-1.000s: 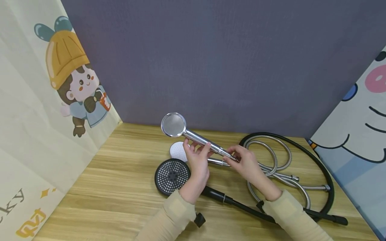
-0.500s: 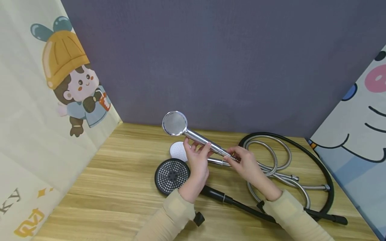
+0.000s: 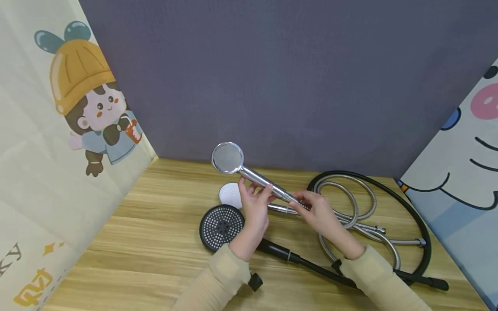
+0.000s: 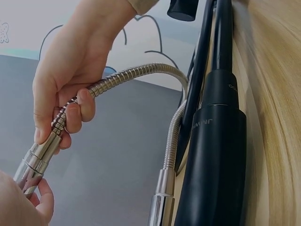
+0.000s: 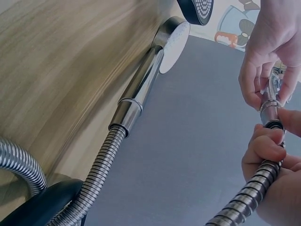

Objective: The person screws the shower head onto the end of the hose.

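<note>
My left hand (image 3: 254, 211) holds the chrome handle of a shower head (image 3: 227, 158) above the table, its round face tilted up at the upper left. At the handle's lower end, my right hand (image 3: 320, 216) grips a ribbed metal shower hose (image 5: 247, 195) just below the joint. In the left wrist view, the hose bends away from my right fingers in an arc beside the black shower parts. A dark ring shows between handle and hose in the right wrist view. Fingers of both hands partly hide the joint.
A black shower head (image 3: 222, 226) and a chrome one with a white face (image 3: 230, 195) lie on the wooden table (image 3: 136, 250). Coiled metal hoses and a black hose (image 3: 424, 229) spread at the right. A grey wall (image 3: 272, 86) stands behind.
The held shower head has shifted slightly right and up, its handle still in my left hand. My right hand stays at the joint. The printed sheet at left has slid a little left.
</note>
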A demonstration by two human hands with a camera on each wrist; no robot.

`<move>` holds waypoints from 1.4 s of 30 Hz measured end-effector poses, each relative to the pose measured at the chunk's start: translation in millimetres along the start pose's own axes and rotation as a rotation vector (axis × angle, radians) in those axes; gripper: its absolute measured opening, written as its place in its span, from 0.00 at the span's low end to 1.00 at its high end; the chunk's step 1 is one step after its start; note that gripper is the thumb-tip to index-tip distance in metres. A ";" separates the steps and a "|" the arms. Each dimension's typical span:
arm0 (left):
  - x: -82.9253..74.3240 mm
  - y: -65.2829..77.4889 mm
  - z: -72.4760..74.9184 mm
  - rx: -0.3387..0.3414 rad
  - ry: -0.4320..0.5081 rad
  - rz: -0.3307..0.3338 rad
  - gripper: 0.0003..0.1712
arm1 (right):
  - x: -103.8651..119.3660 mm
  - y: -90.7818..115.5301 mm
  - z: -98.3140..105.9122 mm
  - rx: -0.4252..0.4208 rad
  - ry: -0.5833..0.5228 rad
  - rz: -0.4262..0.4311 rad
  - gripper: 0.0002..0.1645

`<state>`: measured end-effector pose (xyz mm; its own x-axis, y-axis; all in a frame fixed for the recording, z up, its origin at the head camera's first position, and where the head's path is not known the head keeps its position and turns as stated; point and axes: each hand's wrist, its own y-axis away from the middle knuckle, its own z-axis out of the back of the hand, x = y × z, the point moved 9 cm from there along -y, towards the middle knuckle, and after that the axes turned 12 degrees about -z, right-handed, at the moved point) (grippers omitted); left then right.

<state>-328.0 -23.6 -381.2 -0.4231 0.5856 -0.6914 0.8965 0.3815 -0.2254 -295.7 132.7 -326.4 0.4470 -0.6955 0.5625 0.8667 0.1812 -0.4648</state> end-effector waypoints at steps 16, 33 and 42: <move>-0.5 0.8 0.1 0.012 0.009 -0.002 0.44 | -9.4 0.6 -6.7 0.112 -0.042 -0.126 0.10; -10.1 4.7 -2.0 0.026 -0.001 -0.093 0.44 | -14.0 -0.7 -3.0 0.113 -0.072 -0.191 0.13; -9.0 6.2 -0.9 0.008 -0.010 -0.085 0.44 | -6.1 -6.1 2.0 0.079 -0.063 -0.143 0.20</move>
<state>-318.8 -25.9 -375.8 -0.4961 0.5440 -0.6767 0.8585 0.4236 -0.2889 -303.3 137.2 -325.6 0.3284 -0.6739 0.6618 0.9362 0.1393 -0.3227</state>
